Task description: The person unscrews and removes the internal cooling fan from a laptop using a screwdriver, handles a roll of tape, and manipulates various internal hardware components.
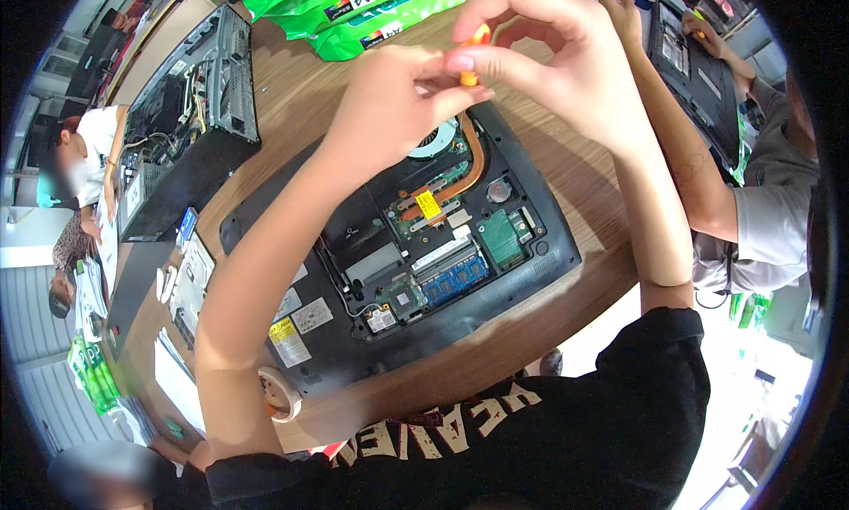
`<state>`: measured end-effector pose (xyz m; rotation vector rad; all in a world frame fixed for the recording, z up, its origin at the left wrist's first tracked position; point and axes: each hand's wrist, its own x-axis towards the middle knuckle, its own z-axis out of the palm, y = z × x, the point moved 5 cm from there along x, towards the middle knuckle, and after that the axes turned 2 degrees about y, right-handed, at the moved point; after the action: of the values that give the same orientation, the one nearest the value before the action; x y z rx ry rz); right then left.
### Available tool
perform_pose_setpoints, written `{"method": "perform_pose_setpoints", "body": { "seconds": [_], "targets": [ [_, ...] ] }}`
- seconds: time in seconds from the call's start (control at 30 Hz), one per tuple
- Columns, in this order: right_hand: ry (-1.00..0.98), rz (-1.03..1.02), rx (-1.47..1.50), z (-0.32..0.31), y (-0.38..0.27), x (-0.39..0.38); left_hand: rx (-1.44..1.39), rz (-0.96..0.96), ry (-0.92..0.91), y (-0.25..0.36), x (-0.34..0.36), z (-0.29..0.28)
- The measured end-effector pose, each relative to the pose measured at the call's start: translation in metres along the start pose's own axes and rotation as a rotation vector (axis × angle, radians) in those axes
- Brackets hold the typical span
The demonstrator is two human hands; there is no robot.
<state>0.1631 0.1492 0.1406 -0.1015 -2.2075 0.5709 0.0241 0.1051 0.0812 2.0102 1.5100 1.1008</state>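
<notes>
Between left hand (pixel 385 99) and right hand (pixel 570 68), a half-hidden orange object (pixel 470 79)

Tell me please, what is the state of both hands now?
Left hand: fingers curled beside the small orange object; whether it grips cannot be told.
Right hand: closed, holding that object between thumb and fingers.

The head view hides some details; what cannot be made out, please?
In the head view:
Small orange-and-yellow object: partly hidden by the right hand.
Silvery round fan: partly covered by the left hand.
Glossy green plastic packs: cut off by the top edge.
White rectangular label on the black plastic laptop: print too small.
</notes>
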Motion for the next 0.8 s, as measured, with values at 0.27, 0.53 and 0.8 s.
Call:
{"method": "perform_pose_setpoints", "body": {
  "seconds": [0.27,0.53,0.8],
  "targets": [
    [-0.076,0.245,0.286,0.006,0.005,-0.004,-0.150,0.015,-0.064,-0.013,0.003,0.003],
    [-0.021,0.505,0.577,0.005,0.002,-0.003,-0.094,-0.142,-0.043,-0.016,-0.003,0.001],
    [-0.093,0.344,0.203,0.014,0.019,-0.008,-0.108,-0.173,0.019,-0.026,-0.001,0.007]
  ]
}}
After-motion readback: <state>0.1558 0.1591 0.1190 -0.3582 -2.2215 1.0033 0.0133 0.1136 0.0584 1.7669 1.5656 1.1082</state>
